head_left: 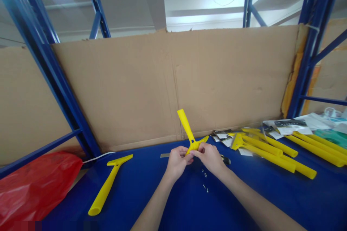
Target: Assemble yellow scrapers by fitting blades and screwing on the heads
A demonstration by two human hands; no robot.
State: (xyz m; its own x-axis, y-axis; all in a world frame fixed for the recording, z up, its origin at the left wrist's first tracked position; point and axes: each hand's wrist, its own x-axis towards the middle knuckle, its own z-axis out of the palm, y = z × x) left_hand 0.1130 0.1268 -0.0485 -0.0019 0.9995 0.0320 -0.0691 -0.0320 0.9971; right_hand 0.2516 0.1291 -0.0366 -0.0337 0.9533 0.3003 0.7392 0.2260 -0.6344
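Note:
A yellow scraper-like tool (pixel 185 124) is held up in front of me, its tubular handle pointing up and slightly left. My left hand (pixel 178 160) pinches the near end of its head from the left. On the right side of the same head, my right hand (pixel 210 157) has its fingers closed. The fingertips of both hands meet at the head and hide part of it. Small metal screws (pixel 206 188) and nuts (pixel 205 174) lie on the blue table (pixel 189 209) below my right hand. Behind the hands, a dark-handled object (pixel 225 159) is partly hidden.
Another yellow tool (pixel 107 189) lies at the left, near a red plastic bag (pixel 40 187). Several yellow tools and tubes (pixel 271 155) are piled at the right beside printed packets (pixel 292 127). A cardboard wall (pixel 135 90) and blue rack posts (pixel 311 43) border the table.

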